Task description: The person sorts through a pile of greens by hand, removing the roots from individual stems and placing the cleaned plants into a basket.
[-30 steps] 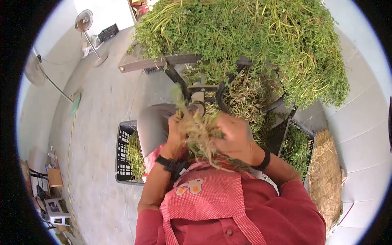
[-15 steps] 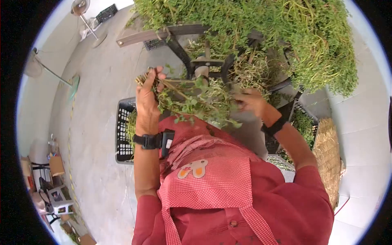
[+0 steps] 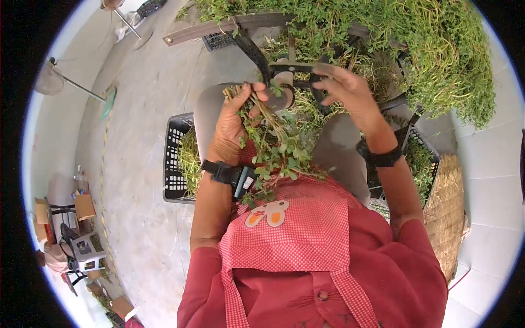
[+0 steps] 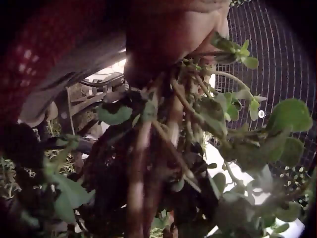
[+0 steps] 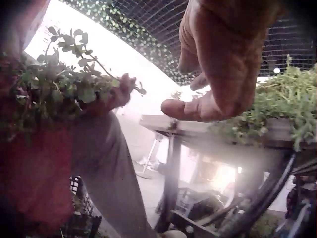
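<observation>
A bunch of leafy green stems point(image 3: 281, 147) hangs over the lap, its leaves reaching the red checked apron point(image 3: 290, 240). My left hand point(image 3: 229, 128) grips it near the cut ends, which poke out above the thumb. In the left wrist view, that hand point(image 4: 173, 37) is at the top of the thick stems point(image 4: 141, 173), with leaves hanging around them. Raised to the right of the bunch, my right hand point(image 3: 350, 95) holds nothing, its fingers spread and slightly bent. The right wrist view shows the same hand point(image 5: 223, 69) apart from the greens.
A large heap of greens point(image 3: 454, 71) covers the dark-edged table point(image 3: 235, 24) ahead and spills over its right side. Stems lie beneath it. Black crates stand left point(image 3: 175, 164) and right point(image 3: 429, 175), the right one beside a straw mat point(image 3: 445, 213). A fan point(image 3: 109, 101) stands far left.
Both hands were together over a blurred clump, then spread apart with the bunch sideways between them. Now the bunch hangs down from the left hand, and the right hand has lifted away from it.
</observation>
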A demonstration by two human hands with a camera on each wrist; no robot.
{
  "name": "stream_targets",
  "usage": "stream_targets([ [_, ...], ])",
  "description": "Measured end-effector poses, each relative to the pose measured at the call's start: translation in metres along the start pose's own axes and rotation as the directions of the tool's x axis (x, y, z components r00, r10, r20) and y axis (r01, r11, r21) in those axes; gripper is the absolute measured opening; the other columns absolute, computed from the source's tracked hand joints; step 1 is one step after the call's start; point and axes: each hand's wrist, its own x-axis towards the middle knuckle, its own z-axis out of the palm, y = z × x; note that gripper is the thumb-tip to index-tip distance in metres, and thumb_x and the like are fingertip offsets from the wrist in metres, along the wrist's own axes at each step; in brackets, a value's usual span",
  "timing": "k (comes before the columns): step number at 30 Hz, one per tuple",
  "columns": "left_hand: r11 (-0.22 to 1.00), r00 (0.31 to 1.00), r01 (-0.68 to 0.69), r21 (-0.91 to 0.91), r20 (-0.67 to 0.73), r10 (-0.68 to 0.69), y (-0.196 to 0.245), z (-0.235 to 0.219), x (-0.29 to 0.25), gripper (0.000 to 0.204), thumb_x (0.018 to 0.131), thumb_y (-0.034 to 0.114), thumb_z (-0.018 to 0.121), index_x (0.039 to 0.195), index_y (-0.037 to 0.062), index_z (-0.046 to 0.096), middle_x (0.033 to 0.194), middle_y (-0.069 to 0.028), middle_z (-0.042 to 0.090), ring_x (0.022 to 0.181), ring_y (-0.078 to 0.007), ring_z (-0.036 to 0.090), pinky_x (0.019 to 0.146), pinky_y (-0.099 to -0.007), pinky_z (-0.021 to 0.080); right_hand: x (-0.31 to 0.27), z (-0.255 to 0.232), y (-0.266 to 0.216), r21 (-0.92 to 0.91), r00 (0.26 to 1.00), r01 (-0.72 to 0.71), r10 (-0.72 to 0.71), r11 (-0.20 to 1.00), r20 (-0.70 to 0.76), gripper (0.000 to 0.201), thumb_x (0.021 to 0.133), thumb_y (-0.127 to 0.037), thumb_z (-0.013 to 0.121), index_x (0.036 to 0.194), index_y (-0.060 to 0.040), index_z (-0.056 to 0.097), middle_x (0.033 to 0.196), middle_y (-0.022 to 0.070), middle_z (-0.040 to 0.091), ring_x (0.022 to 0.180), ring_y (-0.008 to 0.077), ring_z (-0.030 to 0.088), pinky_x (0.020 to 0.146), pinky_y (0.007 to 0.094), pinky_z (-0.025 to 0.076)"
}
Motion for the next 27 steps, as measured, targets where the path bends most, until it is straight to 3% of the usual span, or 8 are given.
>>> stream_targets([
  [5, 0.998, 0.998, 0.055, 0.031, 0.032, -0.056, -0.005, -0.004, 0.001, 0.026, 0.091, 0.027, 0.052, 0.099, 0.0035, 0.058, 0.08, -0.002, 0.061, 0.053, -0.006, 0.043, 0.044, -0.0189, 0.036, 0.016, 0.056, 0.021, 0.06, 0.989, 0.101, -0.107, 0.993, 0.099, 0.036, 0.084, -0.018, 0.06, 0.118, -0.0073, 0.057, 0.096, 0.0042, 0.063, 0.072, 0.0089, 0.057, 0.059, 0.0243, 0.049],
  [8, 0.999, 0.998, 0.044, -0.003, 0.037, -0.044, -0.007, -0.004, 0.002, 0.023, 0.088, 0.023, 0.056, 0.096, 0.0022, 0.061, 0.078, -0.0027, 0.061, 0.056, -0.0064, 0.044, 0.046, -0.018, 0.036, 0.018, 0.07, 0.032, -0.19, 0.987, 0.161, -0.152, 0.968, 0.06, 0.025, 0.079, -0.018, 0.064, 0.099, -0.0037, 0.066, 0.062, 0.0064, 0.06, 0.055, 0.0119, 0.054, 0.053, 0.03, 0.043],
  [12, 0.998, 0.998, 0.053, 0.018, 0.013, -0.053, -0.009, -0.002, 0.001, 0.019, 0.087, 0.02, 0.058, 0.093, 0.002, 0.063, 0.079, -0.0025, 0.062, 0.058, -0.0063, 0.047, 0.049, -0.0194, 0.039, 0.012, 0.067, 0.031, -0.358, 0.981, 0.185, -0.191, 0.915, 0.02, 0.025, 0.075, -0.02, 0.065, 0.093, -0.0029, 0.067, 0.062, 0.0136, 0.06, 0.053, 0.0231, 0.057, 0.054, 0.0335, 0.044],
  [14, 0.958, 0.997, 0.0, 0.285, -0.068, 0.021, -0.011, 0.003, 0.001, 0.016, 0.086, 0.017, 0.06, 0.089, 0.0019, 0.064, 0.081, -0.0028, 0.063, 0.059, -0.0064, 0.05, 0.051, -0.0198, 0.041, 0.011, 0.068, 0.029, -0.499, 0.943, 0.244, -0.324, 0.832, -0.079, 0.024, 0.072, -0.022, 0.065, 0.084, -0.0008, 0.066, 0.066, 0.0184, 0.06, 0.058, 0.0331, 0.058, 0.055, 0.0374, 0.045],
  [21, 0.944, 0.996, -0.01, 0.329, -0.077, 0.037, -0.026, -0.001, 0.013, 0.014, 0.085, 0.015, 0.062, 0.086, 0.0008, 0.065, 0.081, -0.0034, 0.064, 0.059, -0.0064, 0.051, 0.05, -0.0193, 0.041, 0.02, 0.074, 0.056, -0.663, 0.885, 0.166, -0.406, 0.73, -0.226, 0.021, 0.071, -0.02, 0.065, 0.074, 0.0, 0.062, 0.068, 0.0207, 0.059, 0.062, 0.0367, 0.058, 0.057, 0.0414, 0.047],
  [24, 0.934, 0.999, 0.026, 0.355, -0.045, -0.011, -0.031, 0.001, 0.013, 0.015, 0.085, 0.016, 0.063, 0.085, 0.001, 0.065, 0.076, -0.0023, 0.063, 0.056, -0.0067, 0.051, 0.049, -0.0193, 0.04, 0.019, 0.067, 0.058, -0.697, 0.847, 0.188, -0.474, 0.692, -0.242, 0.019, 0.073, -0.019, 0.065, 0.076, 0.0001, 0.063, 0.062, 0.0166, 0.059, 0.056, 0.0304, 0.06, 0.053, 0.0382, 0.047],
  [26, 0.936, 0.999, 0.029, 0.35, -0.028, -0.02, -0.031, 0.002, 0.014, 0.016, 0.085, 0.016, 0.063, 0.085, 0.001, 0.065, 0.075, -0.0021, 0.063, 0.057, -0.0068, 0.051, 0.049, -0.0195, 0.04, 0.017, 0.059, 0.051, -0.094, 0.958, -0.142, 0.113, 0.985, -0.263, 0.02, 0.077, -0.019, 0.065, 0.077, 0.0006, 0.062, 0.059, 0.0094, 0.059, 0.052, 0.0196, 0.059, 0.048, 0.0336, 0.046],
  [27, 0.938, 1.0, 0.027, 0.347, -0.011, -0.025, -0.03, 0.002, 0.014, 0.016, 0.085, 0.017, 0.063, 0.086, 0.001, 0.065, 0.074, -0.0019, 0.063, 0.057, -0.0068, 0.052, 0.049, -0.0197, 0.04, 0.016, 0.056, 0.051, -0.096, 0.958, -0.142, 0.112, 0.985, -0.263, 0.02, 0.077, -0.019, 0.065, 0.077, 0.0006, 0.062, 0.059, 0.0094, 0.059, 0.052, 0.0196, 0.059, 0.048, 0.0336, 0.046],
])
